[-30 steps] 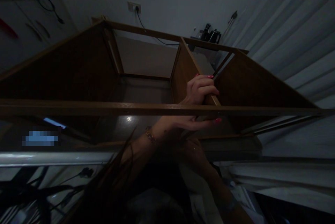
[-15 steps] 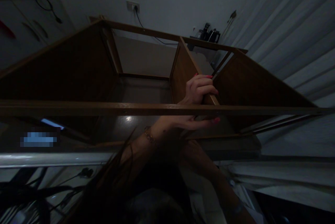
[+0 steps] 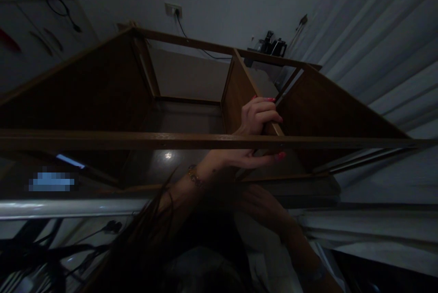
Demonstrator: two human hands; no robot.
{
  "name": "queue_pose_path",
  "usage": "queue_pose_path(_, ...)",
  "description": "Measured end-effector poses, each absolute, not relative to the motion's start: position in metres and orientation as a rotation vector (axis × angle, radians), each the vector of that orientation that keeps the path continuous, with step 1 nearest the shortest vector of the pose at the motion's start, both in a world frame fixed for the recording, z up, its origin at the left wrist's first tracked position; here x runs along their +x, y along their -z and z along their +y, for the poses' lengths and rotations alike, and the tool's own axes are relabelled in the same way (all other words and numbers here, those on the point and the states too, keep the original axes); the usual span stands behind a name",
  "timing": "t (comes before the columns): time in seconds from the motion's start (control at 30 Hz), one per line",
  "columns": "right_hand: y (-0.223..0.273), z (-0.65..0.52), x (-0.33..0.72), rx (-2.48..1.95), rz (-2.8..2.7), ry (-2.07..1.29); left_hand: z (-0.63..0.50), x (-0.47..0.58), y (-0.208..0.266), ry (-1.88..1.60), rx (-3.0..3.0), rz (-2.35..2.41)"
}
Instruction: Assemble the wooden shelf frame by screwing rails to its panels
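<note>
A dark wooden cabinet frame (image 3: 85,140) with an open top stands in front of me. My left hand (image 3: 258,117) reaches in behind the front rail and is closed over the upper edge of the upright divider panel (image 3: 236,96). Its fingers lie over the far side and the thumb shows below the rail. In deep shadow under the frame's front bottom edge is my right hand (image 3: 262,204). Its fingertips fade into the dark, so I cannot make out whether they touch or hold anything.
A power socket (image 3: 173,10) with a plugged cable is on the wall behind. A black coffee maker (image 3: 273,46) stands beyond the frame. White curtains (image 3: 393,55) hang at the right. Dark cables (image 3: 37,252) and a metal bar (image 3: 75,208) are at the lower left.
My right hand has moved slightly down and to the right, away from the frame's bottom edge. My left hand keeps its grip on the divider panel.
</note>
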State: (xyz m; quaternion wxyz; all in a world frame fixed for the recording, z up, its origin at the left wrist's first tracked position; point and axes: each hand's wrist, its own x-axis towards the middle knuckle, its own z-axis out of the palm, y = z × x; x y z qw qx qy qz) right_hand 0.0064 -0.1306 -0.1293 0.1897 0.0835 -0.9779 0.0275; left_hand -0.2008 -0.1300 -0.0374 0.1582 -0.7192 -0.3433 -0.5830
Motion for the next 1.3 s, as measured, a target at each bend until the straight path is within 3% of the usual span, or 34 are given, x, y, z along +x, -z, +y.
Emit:
queue_pose_path(0.6,0.155,-0.155,0.02,-0.237,-2.361,0.377,-0.138,-0.199,0.032,1.712,-2.047,-0.994)
queue_pose_path(1.0,0.162,-0.172,0.004,-0.454,-2.443,0.219,-0.136,-0.199,0.033,1.717,-2.023,-0.949)
queue_pose_path(1.3,0.164,-0.205,-0.007,-0.902,-2.519,-0.085,-0.139,-0.198,0.031,1.693,-2.02,-1.007)
